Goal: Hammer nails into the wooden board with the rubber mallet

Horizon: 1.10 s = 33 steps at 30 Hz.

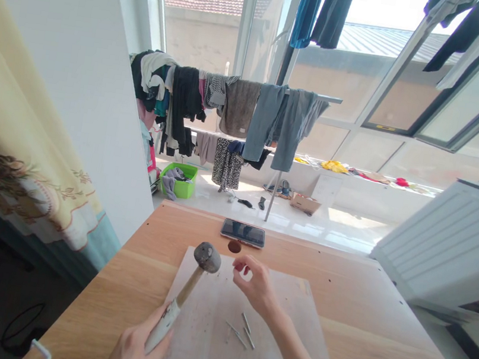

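My left hand (135, 350) grips the pale wooden handle of a mallet (187, 289) near the bottom of the view, its dark grey rubber head (207, 257) raised over the far edge of a scuffed pale board (206, 342). My right hand (257, 287) hovers above the board, thumb and fingertips curved apart, with nothing visible between them. Several thin metal nails (242, 331) lie on the board below that hand. Just beyond the board, a small round brown disc (234, 246) lies on the table, close to a black smartphone (243, 233).
The board rests on a light wooden table (113, 299). A white panel radiator (449, 247) stands to the right, and a patterned yellow curtain (11, 169) hangs left. Beyond the table are a green basket (177, 180) and a rack of hanging clothes (235, 113).
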Tool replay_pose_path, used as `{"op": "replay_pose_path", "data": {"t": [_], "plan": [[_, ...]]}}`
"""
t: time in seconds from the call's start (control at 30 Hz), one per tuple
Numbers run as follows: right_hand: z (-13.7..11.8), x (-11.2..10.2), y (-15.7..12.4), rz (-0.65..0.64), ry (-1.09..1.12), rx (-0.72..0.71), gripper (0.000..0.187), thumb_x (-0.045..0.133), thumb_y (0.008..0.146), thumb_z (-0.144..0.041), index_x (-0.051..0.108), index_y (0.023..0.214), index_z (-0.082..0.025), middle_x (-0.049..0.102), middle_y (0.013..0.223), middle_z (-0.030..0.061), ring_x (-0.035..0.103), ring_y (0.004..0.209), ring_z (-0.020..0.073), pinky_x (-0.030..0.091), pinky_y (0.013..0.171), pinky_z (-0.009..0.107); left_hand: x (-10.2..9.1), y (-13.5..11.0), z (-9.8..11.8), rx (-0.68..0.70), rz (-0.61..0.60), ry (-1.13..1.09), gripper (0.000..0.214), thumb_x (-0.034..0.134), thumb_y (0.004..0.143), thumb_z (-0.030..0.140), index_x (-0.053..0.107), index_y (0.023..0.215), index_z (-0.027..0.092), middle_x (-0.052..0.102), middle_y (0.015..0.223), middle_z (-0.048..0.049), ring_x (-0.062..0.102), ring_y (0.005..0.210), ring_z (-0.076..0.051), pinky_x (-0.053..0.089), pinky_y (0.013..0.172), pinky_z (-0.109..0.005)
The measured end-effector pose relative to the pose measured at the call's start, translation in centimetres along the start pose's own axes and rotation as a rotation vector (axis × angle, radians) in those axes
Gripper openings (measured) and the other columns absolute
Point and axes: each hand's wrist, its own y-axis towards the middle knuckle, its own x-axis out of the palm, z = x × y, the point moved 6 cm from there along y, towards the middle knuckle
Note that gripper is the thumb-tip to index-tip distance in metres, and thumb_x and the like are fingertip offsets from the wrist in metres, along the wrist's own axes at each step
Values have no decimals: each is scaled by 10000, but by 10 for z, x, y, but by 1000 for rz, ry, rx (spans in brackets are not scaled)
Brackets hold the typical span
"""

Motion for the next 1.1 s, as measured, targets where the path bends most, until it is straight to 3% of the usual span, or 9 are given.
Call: {"op": "replay_pose_path", "data": {"t": [0.23,0.43,0.53,0.67,0.83,0.97,1.1], "plan": [[9,22,-9,-15,95,21,161,520,762,-107,624,829,-209,642,766,-18,553,624,122,438,620,233,3,-2,-3,-7,-7,34,357,576,835,321,735,1138,217,778,1011,-42,760,883,-221,597,700,-166],[1,21,-13,-33,80,-10,183,504,742,-75,607,801,-214,606,798,0,568,731,152,435,696,257,3,-4,-3,-4,-35,21,370,570,841,332,725,1160,226,770,1042,-36,757,907,-211,592,718,-159],[0,21,-13,-40,77,-1,179,513,755,-89,615,831,-216,621,818,10,579,757,164,444,715,268,1,1,3,-1,-55,-2,372,564,842,323,722,1166,231,770,1044,-28,758,905,-199,584,735,-150],[2,22,-13,-45,93,40,267,525,789,-123,601,1024,-225,673,830,-3,602,723,156,466,715,267,-3,13,20,-1,-104,-16,385,549,858,293,705,1206,240,763,1080,-24,748,953,-188,566,801,-145],[6,20,-14,-12,74,81,163,545,771,-147,564,916,-219,670,793,3,603,719,176,457,701,277,2,21,38,0,-200,69,427,540,854,229,682,1253,283,779,1043,-25,759,907,-195,575,735,-154],[7,19,-15,-4,57,82,266,528,695,-80,566,923,-213,678,859,25,606,777,191,450,709,270,11,18,42,-8,-274,146,471,550,848,191,660,1280,343,783,1026,-2,761,891,-197,577,717,-171],[7,22,-14,-20,46,92,348,521,715,-85,581,1037,-202,687,876,30,614,772,191,459,716,274,13,17,45,-20,-287,224,504,534,846,177,637,1314,332,772,1072,-9,758,917,-211,583,716,-188]]}}
